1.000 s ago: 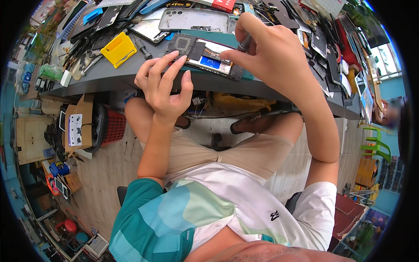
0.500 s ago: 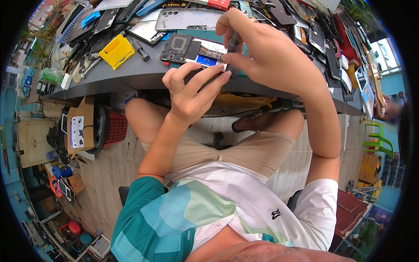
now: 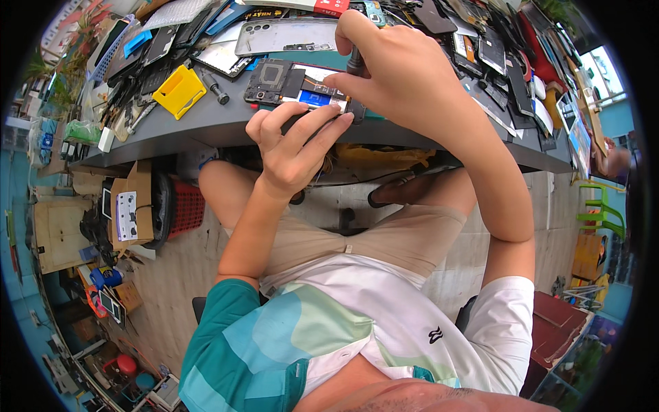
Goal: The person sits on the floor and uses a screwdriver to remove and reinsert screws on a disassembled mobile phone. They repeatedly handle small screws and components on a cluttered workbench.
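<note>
Head view: one opened phone (image 3: 295, 82) lies near the front edge of the grey worktop (image 3: 209, 127), its inside facing up and a blue label showing on its battery. The right hand (image 3: 405, 75) has its fingers closed around a dark screwdriver (image 3: 355, 63), held roughly upright over the phone's right part. The left hand (image 3: 288, 151) is loosely spread, with fingertips at the phone's near edge.

Markings noted: pale lettering on a red box (image 3: 331, 6) at the back, a printed white label (image 3: 127, 216) on the cardboard box (image 3: 142, 196) below, and a small dark emblem (image 3: 435, 335) on the shirt (image 3: 343, 302).

Surroundings: a silver back cover (image 3: 288, 36) lies just behind the phone; a yellow holder (image 3: 180, 93) and a second screwdriver (image 3: 216, 88) lie to its left. Piled phone parts (image 3: 491, 55) crowd the right side.

Obstructions: the right hand (thumb and curled forefinger chiefly) masks part of the phone's right end; the screwdriver's tip cannot be made out.
</note>
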`<act>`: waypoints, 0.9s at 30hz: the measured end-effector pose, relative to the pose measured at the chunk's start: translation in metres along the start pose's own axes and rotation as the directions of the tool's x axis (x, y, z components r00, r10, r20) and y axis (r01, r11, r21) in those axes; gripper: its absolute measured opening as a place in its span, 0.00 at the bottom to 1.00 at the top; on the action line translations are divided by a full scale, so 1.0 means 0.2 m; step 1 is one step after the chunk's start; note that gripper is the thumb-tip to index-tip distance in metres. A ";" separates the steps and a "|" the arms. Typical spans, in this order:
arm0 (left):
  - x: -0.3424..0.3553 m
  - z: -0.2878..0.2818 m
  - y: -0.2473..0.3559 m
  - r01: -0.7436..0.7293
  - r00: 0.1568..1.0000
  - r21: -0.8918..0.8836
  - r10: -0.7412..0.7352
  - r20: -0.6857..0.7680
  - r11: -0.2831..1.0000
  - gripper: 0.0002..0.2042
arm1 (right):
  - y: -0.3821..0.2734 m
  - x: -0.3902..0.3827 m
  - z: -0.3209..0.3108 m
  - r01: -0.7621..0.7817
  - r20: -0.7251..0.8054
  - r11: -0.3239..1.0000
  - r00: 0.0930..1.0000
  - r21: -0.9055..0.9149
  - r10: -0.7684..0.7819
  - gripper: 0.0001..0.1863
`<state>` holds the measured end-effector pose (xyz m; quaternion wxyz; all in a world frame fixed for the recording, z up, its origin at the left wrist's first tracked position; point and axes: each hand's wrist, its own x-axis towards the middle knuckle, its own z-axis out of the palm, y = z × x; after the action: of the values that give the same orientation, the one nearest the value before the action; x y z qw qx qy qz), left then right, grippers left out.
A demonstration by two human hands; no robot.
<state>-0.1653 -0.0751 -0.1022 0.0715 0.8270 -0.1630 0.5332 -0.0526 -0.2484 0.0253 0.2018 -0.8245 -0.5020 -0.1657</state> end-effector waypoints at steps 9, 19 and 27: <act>0.00 0.01 -0.02 -0.053 0.999 0.000 0.053 -0.005 0.999 0.15 | 0.03 -0.01 0.02 0.050 -0.045 0.998 0.998 0.038 -0.048 0.21; 0.03 -0.02 -0.01 -0.040 0.999 -0.016 0.041 0.034 0.999 0.10 | 0.01 -0.03 0.02 -0.001 -0.040 0.995 0.999 0.099 0.005 0.21; 0.04 -0.03 -0.03 -0.061 0.997 -0.017 0.061 0.050 0.998 0.13 | 0.05 -0.04 -0.02 -0.044 -0.193 0.986 0.978 0.163 0.076 0.20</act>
<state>-0.1646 -0.0699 -0.0917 0.0576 0.8342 -0.1941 0.5129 -0.0482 -0.2601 0.0229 0.3205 -0.8000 -0.4658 -0.2009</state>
